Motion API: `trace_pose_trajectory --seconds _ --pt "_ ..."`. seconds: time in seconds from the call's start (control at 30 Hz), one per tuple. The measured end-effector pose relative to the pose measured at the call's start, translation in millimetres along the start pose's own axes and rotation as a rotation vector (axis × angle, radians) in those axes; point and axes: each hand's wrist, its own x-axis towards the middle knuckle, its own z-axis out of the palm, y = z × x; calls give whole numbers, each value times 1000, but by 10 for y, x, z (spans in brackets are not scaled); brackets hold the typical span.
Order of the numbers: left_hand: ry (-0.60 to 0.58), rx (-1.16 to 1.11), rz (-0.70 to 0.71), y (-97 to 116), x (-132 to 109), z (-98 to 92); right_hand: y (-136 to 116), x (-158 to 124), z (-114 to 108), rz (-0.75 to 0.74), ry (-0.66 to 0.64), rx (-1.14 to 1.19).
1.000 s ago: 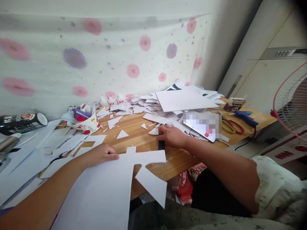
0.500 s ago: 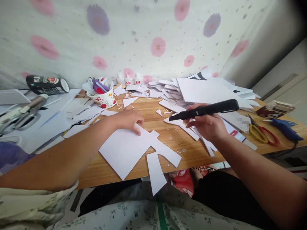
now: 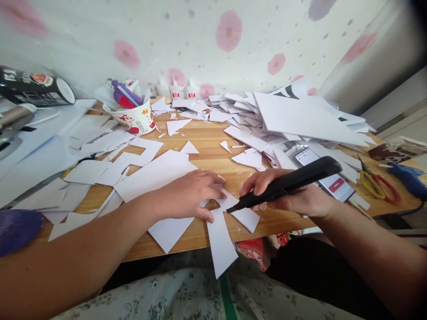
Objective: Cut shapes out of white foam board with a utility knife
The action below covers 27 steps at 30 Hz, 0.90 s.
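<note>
A black cutter is gripped in my right hand, its tip close to the upper end of a white board strip. That strip hangs over the table's front edge. My left hand lies on the white board pieces with its fingers apart, thumb at the strip's left side. Beneath my left hand and wrist, a large white board piece shows toward the front edge. Another white leg-like piece extends right, under the cutter.
White scraps cover the table's left side. A paper cup of tools and small white bottles stand at the back. On the right are a board stack, phone, scissors and a blue tool.
My left hand has moved right and forward toward me over the board pieces. My right hand has brought the cutter down and left to the strip. The view has shifted.
</note>
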Motion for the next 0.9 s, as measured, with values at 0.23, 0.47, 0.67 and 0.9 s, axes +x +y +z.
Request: trace_pose_trajectory --seconds 0.23,0.47,0.67,0.9 --pt "23 49 76 -45 19 79 87 57 -48 10 -82 -109" --pt "-22 22 41 -32 32 75 66 129 -57 71 -94 -134" --pt "-45 15 9 -18 26 60 24 241 -57 34 -239 -176" --pt "-69 12 21 -11 44 52 113 346 -31 87 -275 -298"
